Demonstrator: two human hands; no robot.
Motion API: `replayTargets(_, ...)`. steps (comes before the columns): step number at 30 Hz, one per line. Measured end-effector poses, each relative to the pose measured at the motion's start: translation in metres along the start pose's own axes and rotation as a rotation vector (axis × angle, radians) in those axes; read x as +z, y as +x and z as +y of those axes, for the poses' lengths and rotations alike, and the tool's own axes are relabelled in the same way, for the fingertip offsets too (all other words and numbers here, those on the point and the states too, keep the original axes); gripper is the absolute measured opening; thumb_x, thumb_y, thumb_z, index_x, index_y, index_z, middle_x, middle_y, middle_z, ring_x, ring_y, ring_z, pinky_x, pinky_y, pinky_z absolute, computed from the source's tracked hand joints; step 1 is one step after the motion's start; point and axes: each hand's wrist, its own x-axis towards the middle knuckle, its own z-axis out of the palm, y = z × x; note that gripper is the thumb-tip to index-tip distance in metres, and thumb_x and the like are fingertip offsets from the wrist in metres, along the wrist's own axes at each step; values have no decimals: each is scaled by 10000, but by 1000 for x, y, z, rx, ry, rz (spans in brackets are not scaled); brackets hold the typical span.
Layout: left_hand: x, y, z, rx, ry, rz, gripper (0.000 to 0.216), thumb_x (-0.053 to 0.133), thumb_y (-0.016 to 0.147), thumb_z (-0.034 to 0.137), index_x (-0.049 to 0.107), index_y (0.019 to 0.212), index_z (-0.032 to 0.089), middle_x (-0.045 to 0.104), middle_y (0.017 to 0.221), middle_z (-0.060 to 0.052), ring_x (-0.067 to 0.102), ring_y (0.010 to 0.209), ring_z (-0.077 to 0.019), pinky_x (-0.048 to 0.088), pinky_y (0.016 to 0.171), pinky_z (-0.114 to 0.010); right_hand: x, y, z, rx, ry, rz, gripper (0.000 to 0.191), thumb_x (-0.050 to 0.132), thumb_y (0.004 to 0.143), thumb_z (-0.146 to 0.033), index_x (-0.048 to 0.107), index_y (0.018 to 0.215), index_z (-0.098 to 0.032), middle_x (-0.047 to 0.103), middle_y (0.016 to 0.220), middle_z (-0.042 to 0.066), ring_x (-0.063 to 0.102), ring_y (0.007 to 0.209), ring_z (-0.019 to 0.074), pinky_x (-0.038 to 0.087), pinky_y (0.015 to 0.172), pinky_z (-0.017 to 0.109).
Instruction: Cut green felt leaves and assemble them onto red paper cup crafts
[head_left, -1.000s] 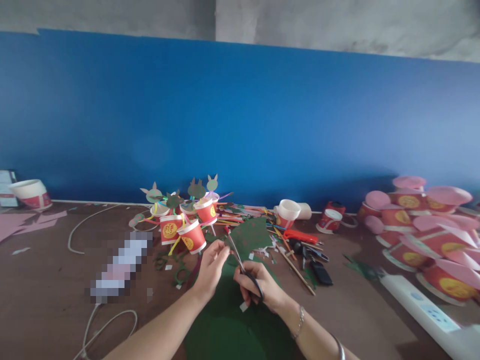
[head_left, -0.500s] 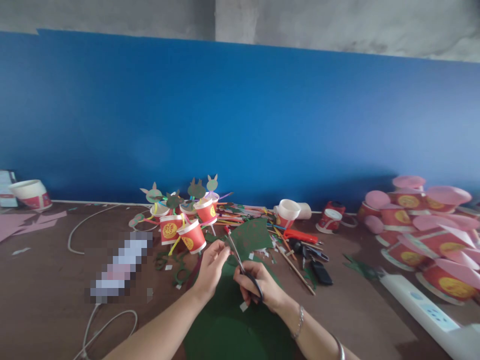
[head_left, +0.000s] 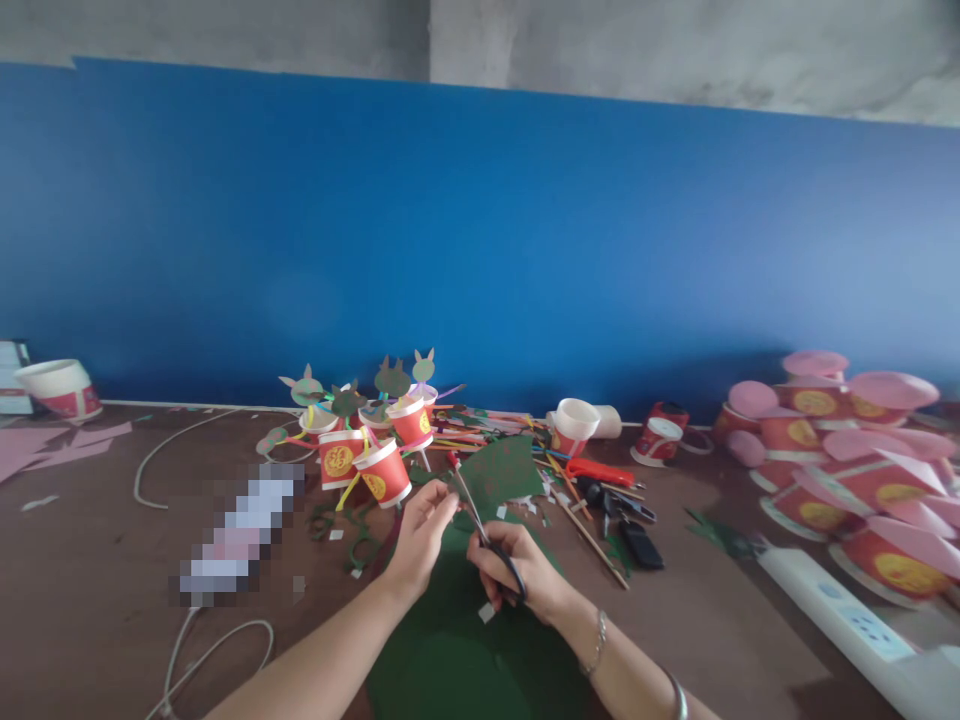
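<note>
Both my forearms reach in from below and meet at the middle — my left hand [head_left: 421,535] pinched tight at the fingertips, my right hand [head_left: 517,570] curled in a closed grip

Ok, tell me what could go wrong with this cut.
1. The left hand pinches the green paper right beside the blades of the scissors in the right hand; a fingertip could get nicked.
2. The paper seems held only at one edge, so it may flop and the cut wander.
3. The decorated cups stand just beyond the scissor tip and could be knocked.
</note>
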Motion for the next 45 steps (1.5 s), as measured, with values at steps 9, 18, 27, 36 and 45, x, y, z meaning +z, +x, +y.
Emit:
replayTargets(9, 0, 1, 0, -4, 31, 15, 222, 575, 777, 339, 507, 644, 175, 531, 620, 21, 476, 617, -123, 373, 632, -225, -1, 1, 1, -8, 18, -12, 391, 660, 690, -513, 520, 698, -148, 497, 399, -58, 431, 308, 52, 242, 282, 121)
replayTargets(18, -1, 1, -1, -5, 37, 31, 239, 582, 770, 350, 499, 626, 178, 534, 607, 31, 468, 598, -115, 363, 620, -223, -1, 1, 1, 0, 8, -16, 396, 662, 685, -517, 511, 680, -152, 488, 381, -62, 414, 294, 52, 214, 273, 126)
replayTargets(27, -1, 2, -1, -11, 51, 42, 241, 576, 772, 353, 497, 626, 179, 530, 608, 26, 471, 600, -119, 361, 613, -222, -1, 2, 0, 14, 12, -2, 381, 673, 679, -495, 506, 661, -153, 488, 375, -65, 416, 290, 51, 242, 275, 124)
replayTargets(36, 1, 1, 0, -30, 26, -38, 203, 566, 777, 292, 503, 621, 177, 557, 628, 22, 507, 649, -132, 382, 655, -235, -1, 2, 5, 0, -5, -1, 361, 626, 723, -497, 540, 735, -146, 513, 408, -63, 431, 312, 49, 250, 288, 123)
replayTargets(45, 1, 1, 2, -23, -21, -48, 204, 562, 784, 265, 496, 613, 174, 536, 618, 28, 477, 642, -122, 369, 646, -226, 1, 2, 1, 1, 4, 11, 363, 651, 695, -484, 518, 689, -146, 495, 385, -61, 406, 289, 46, 225, 270, 124)
